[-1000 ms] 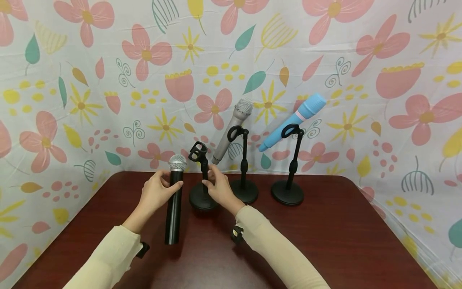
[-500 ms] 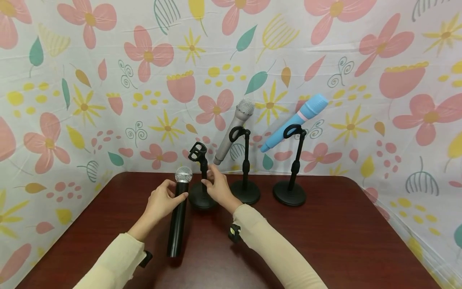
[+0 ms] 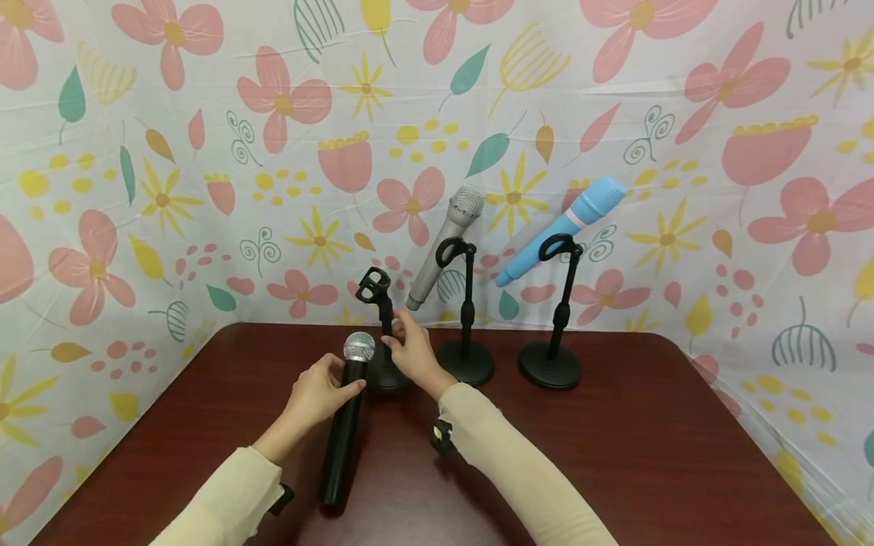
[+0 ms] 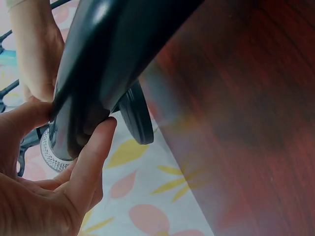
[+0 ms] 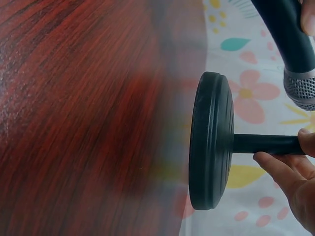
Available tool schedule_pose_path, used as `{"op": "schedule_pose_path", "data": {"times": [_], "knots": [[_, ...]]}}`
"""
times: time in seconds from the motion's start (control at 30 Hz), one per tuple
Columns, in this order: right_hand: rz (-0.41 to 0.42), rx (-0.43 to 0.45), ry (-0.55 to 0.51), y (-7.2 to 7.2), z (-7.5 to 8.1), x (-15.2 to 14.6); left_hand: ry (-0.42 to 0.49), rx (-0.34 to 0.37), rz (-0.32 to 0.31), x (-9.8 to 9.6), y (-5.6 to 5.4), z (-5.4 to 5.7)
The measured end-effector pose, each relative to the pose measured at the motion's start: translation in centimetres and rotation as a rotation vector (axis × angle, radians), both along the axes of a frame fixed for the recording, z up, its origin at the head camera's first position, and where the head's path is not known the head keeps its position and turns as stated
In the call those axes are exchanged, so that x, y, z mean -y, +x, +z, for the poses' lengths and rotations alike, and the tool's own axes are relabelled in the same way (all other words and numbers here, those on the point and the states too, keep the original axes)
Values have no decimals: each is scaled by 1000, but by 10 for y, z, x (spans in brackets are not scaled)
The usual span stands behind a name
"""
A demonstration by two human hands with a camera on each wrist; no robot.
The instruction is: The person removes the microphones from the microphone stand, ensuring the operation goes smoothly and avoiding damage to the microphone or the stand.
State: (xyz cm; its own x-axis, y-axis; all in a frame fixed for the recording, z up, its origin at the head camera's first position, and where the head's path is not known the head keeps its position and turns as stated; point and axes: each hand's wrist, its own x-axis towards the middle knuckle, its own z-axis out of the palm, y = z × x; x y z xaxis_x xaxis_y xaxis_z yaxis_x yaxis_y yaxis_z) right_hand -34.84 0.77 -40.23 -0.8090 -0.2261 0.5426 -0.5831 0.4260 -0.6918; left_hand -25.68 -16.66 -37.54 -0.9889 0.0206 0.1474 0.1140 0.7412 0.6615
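Note:
A black microphone point(image 3: 344, 440) with a silver mesh head is gripped near its top by my left hand point(image 3: 315, 398). It leans with its head up and away, its lower end close over the table. In the left wrist view the thumb and fingers go round the black body point(image 4: 106, 64). My right hand point(image 3: 418, 358) pinches the stem point(image 5: 266, 143) of the leftmost black stand, just below its clip point(image 3: 374, 287). That clip holds nothing. The stand's round base point(image 5: 211, 142) shows whole in the right wrist view; the microphone overlaps it in the head view.
To the right, a grey microphone point(image 3: 437, 254) sits tilted in the middle stand point(image 3: 467, 360), and a blue microphone point(image 3: 560, 231) in the right stand point(image 3: 550, 368). All stand on a dark red-brown table point(image 3: 614, 470) before a floral cloth point(image 3: 293, 45).
My left hand has brought the black microphone down, nearer and slightly right, and its lower end now leans more toward me. The right hand keeps its hold on the stand's stem.

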Motion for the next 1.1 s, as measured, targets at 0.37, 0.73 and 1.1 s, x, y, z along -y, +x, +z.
{"op": "schedule_pose_path", "data": {"times": [0.37,0.73,1.1], "knots": [[1,13,-16,-3,-3,1,47,107,-18,-1,4,-14],[6,-35,-45,-6,-6,6,4,166,-55,-4,10,-25],[-13,-38,-67,-10,-9,8,37,209,-92,-11,12,-36]]}}
